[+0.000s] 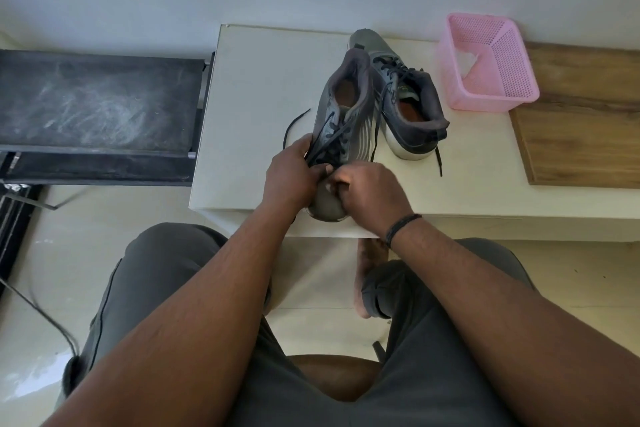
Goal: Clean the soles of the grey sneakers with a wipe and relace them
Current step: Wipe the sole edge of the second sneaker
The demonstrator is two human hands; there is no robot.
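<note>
Head view.

Table (263,87): white top, set against the wall; both sneakers are being carried on it.

Near sneaker (337,121): grey, upright, toe pointing toward the person at the table's front edge, heel toward the wall. It is being held at the toe end by both hands.

Lace (294,125): dark, partly threaded through the near sneaker; one loose end is trailing out to the left over the tabletop.

Left hand (291,177): fingers are being curled round the lace and the sneaker's left side near the lower eyelets; the lace is being gripped.

Right hand (372,194): fingers are being curled in over the toe, pinching at the lace end; the pinch itself is partly hidden by the knuckles. A dark band (403,227) is being worn on the wrist.

Far sneaker (405,94): grey, laced, lying just beside the near one on its right, toe toward the wall, touching it along the side. A lace end is hanging off its heel.

Basket (488,62): pink, perforated, at the table's back right, near the far sneaker; something white is lying inside.

Board (581,121): wooden, right of the basket.

Bench (97,104): dark, scuffed, left of the table.
</note>
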